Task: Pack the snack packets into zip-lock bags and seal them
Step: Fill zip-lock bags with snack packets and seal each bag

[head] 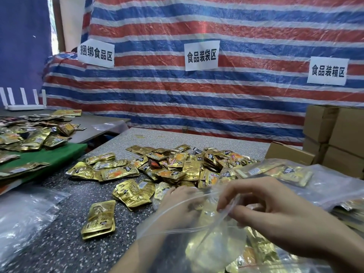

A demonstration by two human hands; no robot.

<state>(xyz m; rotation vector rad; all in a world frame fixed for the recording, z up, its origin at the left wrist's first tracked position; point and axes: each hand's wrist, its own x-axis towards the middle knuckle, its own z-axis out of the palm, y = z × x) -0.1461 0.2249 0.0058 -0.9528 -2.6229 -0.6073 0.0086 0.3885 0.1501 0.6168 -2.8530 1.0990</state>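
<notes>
**Zip-lock bag** (214, 251): clear soft film, crinkled, held low at centre-right over the table (59, 243). The long axis runs from near right to far left. The mouth gapes toward the far left, facing the loose pile. The ridged zip strip shows as a pale line across the left wrist. Gold packets sit inside, blurred by the film.

**Right hand** (275, 211): thumb and fingertips pinch the bag's rim, and the other fingers are curled.

**Left hand** (181, 201): seen through the film at the bag's mouth, fingers reaching the pile's near edge. Whether it grips anything cannot be told.

**Snack packets** (177, 166): flat rectangular sachets of glossy, creased gold foil with orange and black print. They are heaped mid-table and point every way.

**Small stack** (100, 219): lies apart at near left, long axis pointing away from the viewer and tilted slightly right.

**Table**: dark, speckled, stone-like top.

**Filled bags** (295, 174): clear film with gold packets lying crosswise inside, just beyond the right hand.

**Empty bags** (25, 213): clear, wrinkled film at the near left edge.

**Green mat** (51, 156): on the adjoining table to the left, bearing more gold packets.

**Cardboard boxes** (334, 134): plain brown, stacked at far right.

**Tarpaulin** (197, 95): woven, with red, blue and white horizontal stripes under a clear sheet. It carries three white paper signs (201, 55).

**Router** (23, 101): white, antennas upright, at far left.
</notes>
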